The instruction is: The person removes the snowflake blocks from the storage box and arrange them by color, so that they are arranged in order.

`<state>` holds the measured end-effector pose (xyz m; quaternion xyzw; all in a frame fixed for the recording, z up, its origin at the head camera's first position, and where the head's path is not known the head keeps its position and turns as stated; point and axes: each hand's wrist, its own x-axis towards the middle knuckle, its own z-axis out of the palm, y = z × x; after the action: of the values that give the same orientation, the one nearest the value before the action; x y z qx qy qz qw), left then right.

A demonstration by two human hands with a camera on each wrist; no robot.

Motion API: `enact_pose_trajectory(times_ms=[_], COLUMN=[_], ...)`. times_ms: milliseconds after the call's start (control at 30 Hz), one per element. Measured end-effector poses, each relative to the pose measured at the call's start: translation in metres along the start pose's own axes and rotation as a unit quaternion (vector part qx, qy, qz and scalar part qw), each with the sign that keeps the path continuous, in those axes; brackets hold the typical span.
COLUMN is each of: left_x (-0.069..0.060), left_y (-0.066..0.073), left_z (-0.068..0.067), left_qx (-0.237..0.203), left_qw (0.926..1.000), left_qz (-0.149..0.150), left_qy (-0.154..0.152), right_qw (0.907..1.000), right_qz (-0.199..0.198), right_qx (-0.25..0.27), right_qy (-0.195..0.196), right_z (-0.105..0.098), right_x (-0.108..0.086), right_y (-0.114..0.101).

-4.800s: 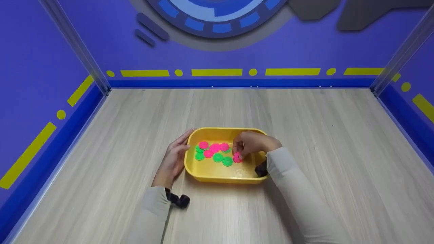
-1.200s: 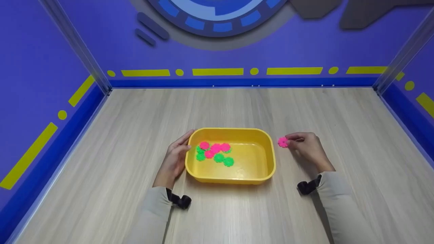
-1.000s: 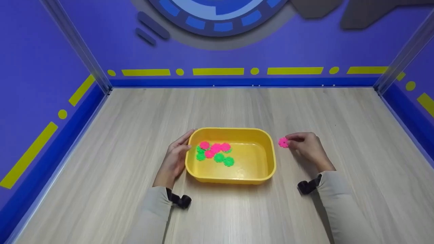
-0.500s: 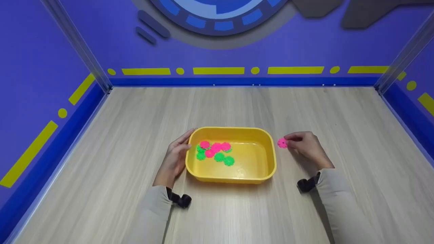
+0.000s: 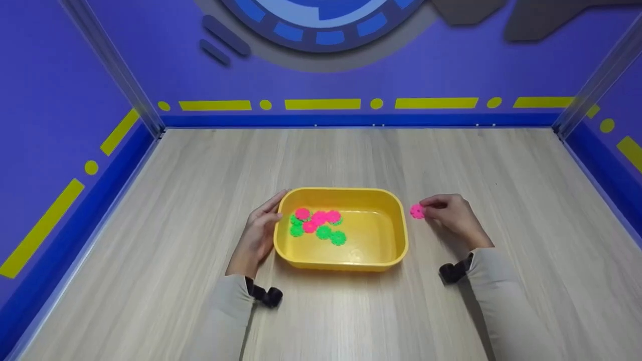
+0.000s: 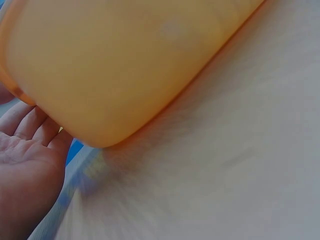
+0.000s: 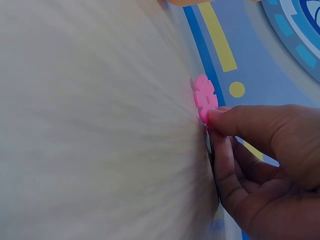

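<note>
Frankly, hard to count the green discs (image 5: 338, 237) lying partly under pink discs (image 5: 319, 218) in the yellow bin (image 5: 368, 235). Gripping the bin's left wall with the left hand (image 5: 256, 238), thumb at the rim; pinching a loose pink disc (image 5: 416, 211) with the right hand (image 5: 456, 216), just right of the bin. Seconds earlier, reaching inside the bin with that disc.

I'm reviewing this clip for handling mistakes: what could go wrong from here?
The pink piece is pinched near its edge by the right hand, so it could slip free. The left hand touches the yellow tub at one end only; a bump at the other end might turn it. Inside, some pink pieces overlap green pieces, so picking one up may drag others.
</note>
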<state>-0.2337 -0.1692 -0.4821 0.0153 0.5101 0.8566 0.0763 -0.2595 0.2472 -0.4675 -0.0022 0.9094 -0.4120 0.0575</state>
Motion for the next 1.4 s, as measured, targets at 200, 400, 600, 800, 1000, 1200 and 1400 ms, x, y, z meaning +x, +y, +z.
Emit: enact_pose_trajectory(times_ms=[200, 400, 600, 800, 1000, 1200, 1400], left_x=[0.0, -0.001, 0.0, 0.0, 0.0, 0.0, -0.001], left_y=[0.0, 0.0, 0.0, 0.0, 0.001, 0.001, 0.002], left_z=[0.0, 0.0, 0.0, 0.0, 0.001, 0.001, 0.001], left_qx=[-0.001, -0.005, -0.009, -0.005, -0.005, -0.008, -0.007], left_qw=[1.0, 1.0, 0.9999, 1.0, 1.0, 0.9999, 0.9999], left_qz=[-0.003, 0.0, 0.005, 0.002, 0.004, 0.002, -0.003], left_qy=[-0.002, -0.002, -0.006, -0.006, -0.005, -0.009, -0.008], right_qw=[0.9999, 0.9988, 0.9983, 0.9965, 0.9966, 0.9981, 0.9988], right_qz=[0.002, 0.033, 0.037, 0.061, 0.057, 0.026, -0.014], right_qx=[0.007, 0.017, 0.005, -0.012, -0.011, -0.019, -0.035], right_qy=[-0.007, -0.033, -0.046, -0.056, -0.058, -0.053, -0.031], right_z=[-0.002, -0.006, -0.007, -0.009, -0.014, -0.019, -0.023], right_x=[-0.001, 0.0, 0.001, 0.003, 0.001, -0.002, -0.003], right_y=[0.0, -0.001, -0.004, -0.008, -0.013, -0.02, -0.03])
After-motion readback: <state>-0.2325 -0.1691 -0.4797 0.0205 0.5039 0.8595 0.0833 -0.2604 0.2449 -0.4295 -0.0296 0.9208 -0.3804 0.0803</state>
